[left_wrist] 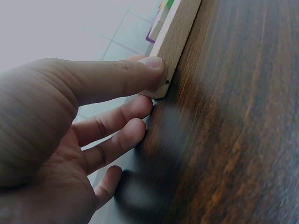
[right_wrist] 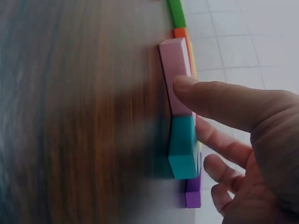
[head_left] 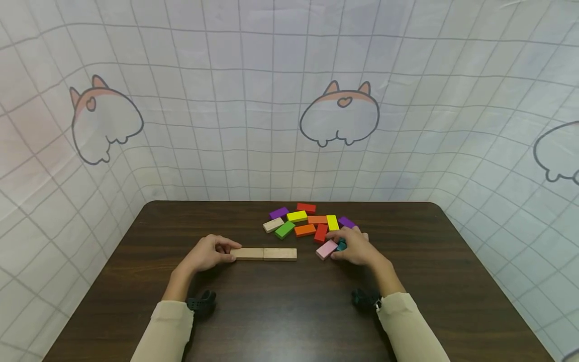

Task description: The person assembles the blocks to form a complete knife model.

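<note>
Now the left hand (head_left: 209,253) pinches the near end of two plain wooden blocks (head_left: 266,254) laid end to end on the bench (head_left: 280,311). Rightward, the right hand (head_left: 357,247), fingers curled, touches a pink block (head_left: 326,249) and teal block (right_wrist: 183,148); just beyond lies a heap of coloured blocks (head_left: 307,221).

table (head_left: 280,311): dark wood, smooth sheen | plain blocks (head_left: 266,254): bare matt wood | backdrop (head_left: 253,125): cloth

Even, soft overhead light, dark wooden surface (head_left: 280,311) faintly glossy, fisheye bending the gridded backdrop (head_left: 271,100) at the edges, wrist views washed out, motion-blurred wood grain, near fingers (left_wrist: 112,79) soft, faint shadows beneath hands.
</note>
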A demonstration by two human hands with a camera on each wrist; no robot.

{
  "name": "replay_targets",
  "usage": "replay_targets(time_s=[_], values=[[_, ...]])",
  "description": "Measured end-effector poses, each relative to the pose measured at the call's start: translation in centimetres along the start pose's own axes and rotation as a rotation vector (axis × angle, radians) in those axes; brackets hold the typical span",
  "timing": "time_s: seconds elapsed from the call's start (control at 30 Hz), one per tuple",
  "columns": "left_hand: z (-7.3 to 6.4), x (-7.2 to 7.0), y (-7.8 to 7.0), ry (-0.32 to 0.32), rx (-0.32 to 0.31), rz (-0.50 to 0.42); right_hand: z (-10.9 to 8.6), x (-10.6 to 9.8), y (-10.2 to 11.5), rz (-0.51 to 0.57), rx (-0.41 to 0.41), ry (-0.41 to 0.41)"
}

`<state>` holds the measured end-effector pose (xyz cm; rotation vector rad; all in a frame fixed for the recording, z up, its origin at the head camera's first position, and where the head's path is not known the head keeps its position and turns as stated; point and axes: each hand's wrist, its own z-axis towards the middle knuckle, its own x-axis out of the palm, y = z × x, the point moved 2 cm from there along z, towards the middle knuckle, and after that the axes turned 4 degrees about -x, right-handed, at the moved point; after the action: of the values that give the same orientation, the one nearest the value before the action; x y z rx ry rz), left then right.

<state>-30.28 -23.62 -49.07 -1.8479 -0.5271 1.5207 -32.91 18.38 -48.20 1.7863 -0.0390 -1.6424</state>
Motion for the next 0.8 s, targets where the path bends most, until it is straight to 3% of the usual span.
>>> replay_targets(time_s=[0.43,0.8], values=[[-0.1,0.1,0.1,0.006,-0.003,-0.013,0.8,0.4,-0.3,-0.036,-0.042,0.025],[0.0,0.2,0.1,0.004,-0.006,-0.011,0.5,0.6,1.2,-0.046,-0.066,-0.027]])
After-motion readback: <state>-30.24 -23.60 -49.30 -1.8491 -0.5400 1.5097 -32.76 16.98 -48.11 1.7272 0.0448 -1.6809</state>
